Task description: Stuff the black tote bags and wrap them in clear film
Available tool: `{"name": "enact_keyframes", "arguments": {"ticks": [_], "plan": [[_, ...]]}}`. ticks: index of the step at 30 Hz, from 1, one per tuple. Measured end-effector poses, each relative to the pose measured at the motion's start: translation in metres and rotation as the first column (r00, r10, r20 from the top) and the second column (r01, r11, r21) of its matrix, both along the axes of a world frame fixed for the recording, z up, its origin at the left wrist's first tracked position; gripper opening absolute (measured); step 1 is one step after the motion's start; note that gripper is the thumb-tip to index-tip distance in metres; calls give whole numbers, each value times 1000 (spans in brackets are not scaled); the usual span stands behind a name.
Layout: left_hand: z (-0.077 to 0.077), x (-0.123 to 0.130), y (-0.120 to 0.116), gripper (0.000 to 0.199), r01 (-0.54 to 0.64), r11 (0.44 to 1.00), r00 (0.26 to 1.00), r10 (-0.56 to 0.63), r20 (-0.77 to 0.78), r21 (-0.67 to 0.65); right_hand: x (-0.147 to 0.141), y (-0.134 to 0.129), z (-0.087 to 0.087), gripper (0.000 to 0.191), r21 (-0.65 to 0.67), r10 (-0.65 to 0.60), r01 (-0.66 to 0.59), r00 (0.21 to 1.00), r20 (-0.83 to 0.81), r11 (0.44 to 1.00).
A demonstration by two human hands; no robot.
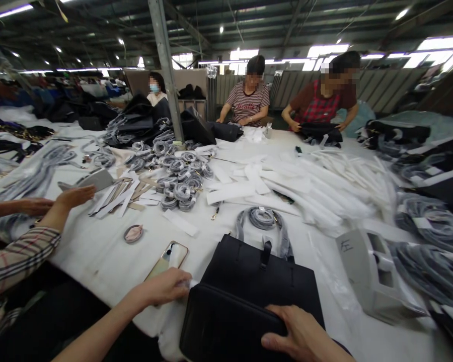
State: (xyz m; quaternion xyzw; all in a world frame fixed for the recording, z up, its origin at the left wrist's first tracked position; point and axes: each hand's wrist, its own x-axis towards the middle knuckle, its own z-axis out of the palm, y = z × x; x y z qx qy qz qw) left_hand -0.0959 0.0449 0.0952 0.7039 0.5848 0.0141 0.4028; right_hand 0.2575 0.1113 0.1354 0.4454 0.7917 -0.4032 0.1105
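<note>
A black handbag [256, 271] lies on the white-covered table in front of me, its base towards me. Grey-wrapped handles and a coiled strap [261, 217] extend beyond its far edge. My right hand [296, 329] grips the bag's near part, thumb on the dark base and fingers over the edge. My left hand [169, 285] is at the bag's left corner, fingers closed on a small piece of white material [192, 283]. Just beyond that hand lies a phone [168, 257] with a white strip across it.
A grey tape dispenser [373, 271] stands at the right beside wrapped straps [423, 271]. White sheets [305, 186], coiled straps [181, 176] and paper strips [123, 196] cover the middle. A co-worker's hands [75, 197] reach in from the left; other people work across the table.
</note>
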Motion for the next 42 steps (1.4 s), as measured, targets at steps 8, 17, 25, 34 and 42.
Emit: {"name": "enact_keyframes", "arguments": {"ticks": [8,17,25,34,42], "plan": [[-6,13,-2,18,23,997,997,-17,-78,71,1,1,-11,38,81,5,-10,998,63,997],[12,17,-2,28,66,996,996,-62,-67,64,6,-1,-12,52,140,25,-37,996,90,990],[-10,16,-6,33,74,984,995,-62,-82,161,9,-4,-17,66,191,58,-86,988,144,978],[-22,19,-5,36,129,988,962,-104,-251,86,8,-5,-14,69,215,64,-99,985,163,972],[-19,16,-2,39,215,971,940,-175,-292,109,9,-7,-17,68,242,54,-90,987,152,966]]}}
